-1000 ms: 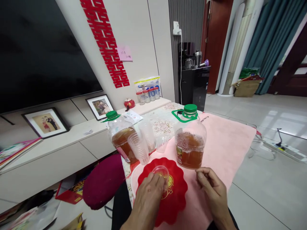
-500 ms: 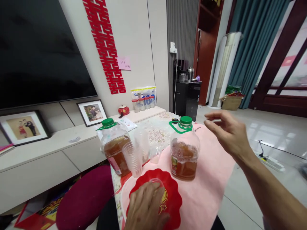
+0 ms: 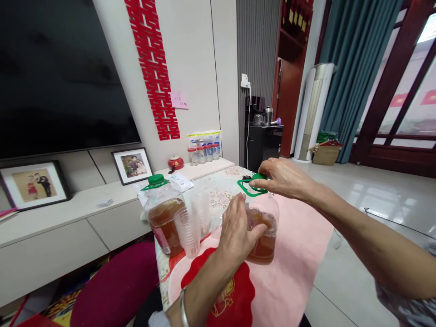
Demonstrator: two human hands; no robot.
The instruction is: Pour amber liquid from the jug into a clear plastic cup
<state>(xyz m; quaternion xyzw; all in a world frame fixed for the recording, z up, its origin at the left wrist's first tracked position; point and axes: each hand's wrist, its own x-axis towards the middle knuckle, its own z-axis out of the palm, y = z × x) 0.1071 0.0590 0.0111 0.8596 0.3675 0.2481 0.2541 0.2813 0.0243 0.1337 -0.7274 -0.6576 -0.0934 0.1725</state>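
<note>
A clear plastic jug (image 3: 264,250) of frothy amber-brown liquid stands upright on a pink cloth. My right hand (image 3: 281,177) is closed around its green cap (image 3: 260,176), thumb in front and fingers behind. At the jug's near left side is my left hand (image 3: 238,231), fingers stretched out and thumb spread across the front. I cannot tell how firmly it touches the plastic. Below my left forearm lies a red scalloped tray (image 3: 240,290) with a gold print. A stack of clear plastic cups (image 3: 188,234) leans left of my left hand.
Another capped jug (image 3: 166,227) of brown liquid stands beyond the cups at the left. Small red-lidded jars (image 3: 204,154) and a red pot (image 3: 175,162) sit on the white cabinet (image 3: 129,213). A purple stool (image 3: 116,286) is at lower left.
My right hand has moved left and closed on the jug's green cap. My left hand has left the red tray and risen to the jug's side.
</note>
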